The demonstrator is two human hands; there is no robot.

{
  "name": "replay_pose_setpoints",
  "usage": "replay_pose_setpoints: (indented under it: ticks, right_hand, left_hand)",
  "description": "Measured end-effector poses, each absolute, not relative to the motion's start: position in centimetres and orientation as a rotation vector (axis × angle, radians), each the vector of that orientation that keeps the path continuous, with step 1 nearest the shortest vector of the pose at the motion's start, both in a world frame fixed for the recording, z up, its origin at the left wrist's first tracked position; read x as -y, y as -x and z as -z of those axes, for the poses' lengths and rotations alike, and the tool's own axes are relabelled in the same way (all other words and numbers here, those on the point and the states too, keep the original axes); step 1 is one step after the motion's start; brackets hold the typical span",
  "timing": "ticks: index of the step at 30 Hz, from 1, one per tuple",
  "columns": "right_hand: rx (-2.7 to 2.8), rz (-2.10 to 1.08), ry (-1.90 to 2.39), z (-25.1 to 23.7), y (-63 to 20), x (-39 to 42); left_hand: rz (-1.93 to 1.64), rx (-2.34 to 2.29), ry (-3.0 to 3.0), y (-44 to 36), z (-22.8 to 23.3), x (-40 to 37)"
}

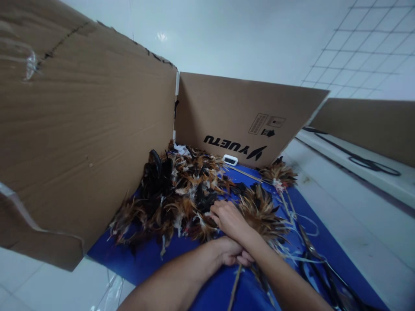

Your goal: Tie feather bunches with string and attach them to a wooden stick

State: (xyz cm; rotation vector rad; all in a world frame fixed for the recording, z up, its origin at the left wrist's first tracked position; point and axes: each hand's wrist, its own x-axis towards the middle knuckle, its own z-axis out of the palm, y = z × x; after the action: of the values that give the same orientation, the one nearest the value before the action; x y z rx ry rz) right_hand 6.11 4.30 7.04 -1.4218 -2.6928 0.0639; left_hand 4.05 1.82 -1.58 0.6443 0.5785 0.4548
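The left hand (231, 252) pinched a feather duster's stick (234, 285) at six o'clock while the right hand (228, 220) pressed curled into the feather pile (175, 194) on the blue bench (194, 255), where loose plumes might have slipped free.

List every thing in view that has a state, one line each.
Left hand: closed around a thin stick.
Right hand: fingers curled into the feather pile.
Feather pile: loose heap on the blue mat.
Feather duster: lying flat on the mat.
Cardboard walls: standing upright.
Scissors: lying on the mat; open or shut unclear.
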Motion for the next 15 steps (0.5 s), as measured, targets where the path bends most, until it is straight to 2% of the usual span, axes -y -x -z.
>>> replay_pose_setpoints:
  ticks: [7,11,15]
  right_hand:
    - [1.994,-0.917,1.336,-9.6,-9.4,-4.4]
    - [1.676,-1.165,1.344,-10.7,-11.2,-3.0]
    - [1.6,-1.194,1.322,-10.6,-12.7,-1.5]
  left_hand:
    - [-0.343,-0.462,-0.524,-3.1,-0.1,-1.7]
    - [-0.337,-0.432,-0.515,-2.9,-0.3,-1.7]
    - [-0.372,-0.513,-0.583,-3.1,-0.4,-1.7]
